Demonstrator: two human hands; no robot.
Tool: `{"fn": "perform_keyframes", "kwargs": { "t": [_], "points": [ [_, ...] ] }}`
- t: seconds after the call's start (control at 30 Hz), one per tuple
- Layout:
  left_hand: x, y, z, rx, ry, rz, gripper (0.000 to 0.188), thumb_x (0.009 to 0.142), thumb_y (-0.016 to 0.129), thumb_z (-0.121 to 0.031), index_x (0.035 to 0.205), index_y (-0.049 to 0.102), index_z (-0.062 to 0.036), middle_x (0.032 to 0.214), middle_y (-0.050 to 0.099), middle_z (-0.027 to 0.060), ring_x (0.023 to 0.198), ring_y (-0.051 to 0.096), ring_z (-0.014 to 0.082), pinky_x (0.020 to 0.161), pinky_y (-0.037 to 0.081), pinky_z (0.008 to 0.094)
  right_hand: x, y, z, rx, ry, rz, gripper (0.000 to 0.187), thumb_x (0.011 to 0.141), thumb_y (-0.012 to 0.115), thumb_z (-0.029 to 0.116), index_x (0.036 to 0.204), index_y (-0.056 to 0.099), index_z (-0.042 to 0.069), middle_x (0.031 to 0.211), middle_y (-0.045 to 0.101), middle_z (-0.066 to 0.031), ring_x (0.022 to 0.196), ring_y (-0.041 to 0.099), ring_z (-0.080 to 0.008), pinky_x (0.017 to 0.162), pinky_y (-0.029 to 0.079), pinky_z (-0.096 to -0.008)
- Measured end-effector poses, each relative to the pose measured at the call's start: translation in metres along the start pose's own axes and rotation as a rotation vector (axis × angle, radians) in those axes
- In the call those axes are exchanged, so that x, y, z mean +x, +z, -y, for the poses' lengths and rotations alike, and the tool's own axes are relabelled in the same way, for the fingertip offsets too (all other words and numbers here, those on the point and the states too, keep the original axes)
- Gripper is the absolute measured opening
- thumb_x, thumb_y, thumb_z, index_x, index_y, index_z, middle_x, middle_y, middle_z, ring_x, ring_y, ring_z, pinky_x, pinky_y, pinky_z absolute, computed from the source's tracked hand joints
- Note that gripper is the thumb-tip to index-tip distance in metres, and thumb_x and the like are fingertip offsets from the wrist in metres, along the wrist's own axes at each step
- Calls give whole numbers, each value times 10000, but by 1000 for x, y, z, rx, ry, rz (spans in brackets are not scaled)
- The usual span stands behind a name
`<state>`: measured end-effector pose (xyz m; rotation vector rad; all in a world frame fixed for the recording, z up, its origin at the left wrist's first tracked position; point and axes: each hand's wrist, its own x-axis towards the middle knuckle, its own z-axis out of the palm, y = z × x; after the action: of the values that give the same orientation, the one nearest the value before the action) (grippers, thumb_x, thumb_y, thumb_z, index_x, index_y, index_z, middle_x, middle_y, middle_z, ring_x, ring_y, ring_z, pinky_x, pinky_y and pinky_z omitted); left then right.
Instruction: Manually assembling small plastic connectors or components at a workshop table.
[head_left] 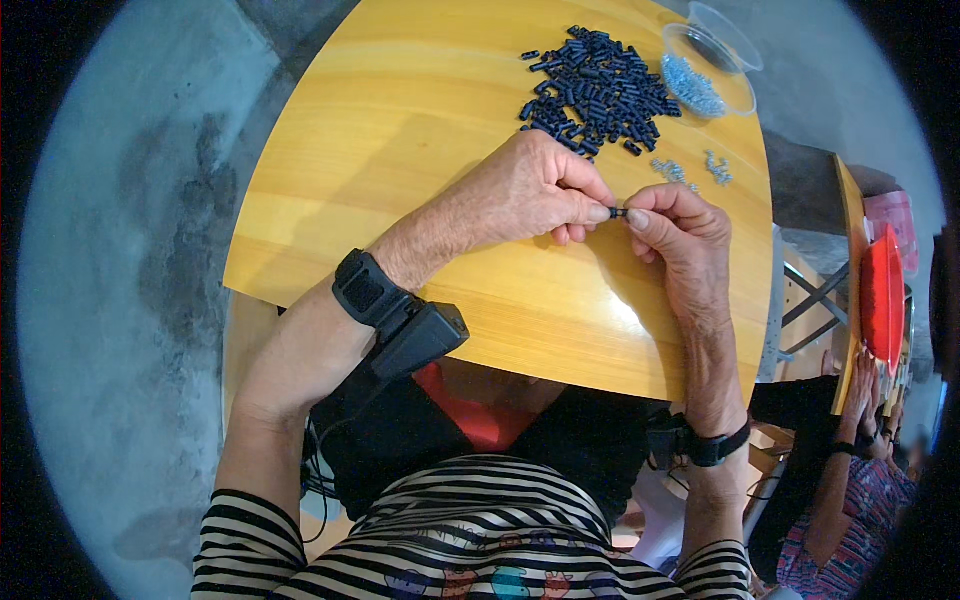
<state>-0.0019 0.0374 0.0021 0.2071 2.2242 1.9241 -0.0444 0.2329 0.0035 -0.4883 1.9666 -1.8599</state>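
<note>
Head view: small black piece (617, 213) held between left hand (545, 190) and right hand (682, 235), above the counter (400, 90).
Left fingers clamped on one end, right fingers clamped on the other; pile of black pieces (605, 95) heaped beyond, loose metal bits (718, 168) scattered near right hand, clear tub (741, 95) set beside the pile.

The head view looked steeply down from the person's own head, near enough that the left hand (535, 185) and right hand (688, 235) showed whole. Its wide fisheye took in the table (350, 180) ahead, the striped shirt (470, 505) below and floor (100, 300) at left, its rim curving into black.
</note>
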Motion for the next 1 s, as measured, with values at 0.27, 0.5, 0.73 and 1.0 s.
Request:
{"fn": "perform_keyframes", "kwargs": {
  "t": [0.27, 0.5, 0.73, 1.0],
  "points": [
    [1, 1, 2, -24, -4, 13, 132, 818, 639, -84, 889, 665, 24, 678, 642, 64, 577, 597, 88, 516, 495, 207, 1, -3, 1, -30, 42, 24, 61, 778, 676, 85, 796, 648, 34, 618, 574, 16, 526, 481, -47, 473, 371, -183],
    [1, 4, 1, -59, -12, 18, 127, 819, 637, -79, 888, 664, 25, 682, 643, 67, 586, 603, 94, 520, 503, 212, 1, -5, 3, -37, 44, 70, 60, 776, 678, 82, 790, 644, 34, 634, 587, 3, 533, 494, -55, 489, 389, -184],
    [2, 8, 0, -75, -27, 6, 123, 816, 637, -80, 874, 665, 25, 685, 640, 62, 590, 601, 96, 517, 501, 212, 6, -7, 5, 6, 52, 114, 65, 768, 690, 81, 778, 641, 41, 640, 596, -3, 536, 501, -54, 487, 388, -185],
    [2, 8, 0, -109, -19, 9, 125, 823, 627, -92, 855, 664, 23, 702, 640, 58, 590, 596, 96, 529, 492, 212, 7, -9, 3, -47, 44, 142, 75, 772, 694, 114, 795, 640, 67, 647, 589, 8, 544, 496, -51, 488, 394, -193]
  ]
}}
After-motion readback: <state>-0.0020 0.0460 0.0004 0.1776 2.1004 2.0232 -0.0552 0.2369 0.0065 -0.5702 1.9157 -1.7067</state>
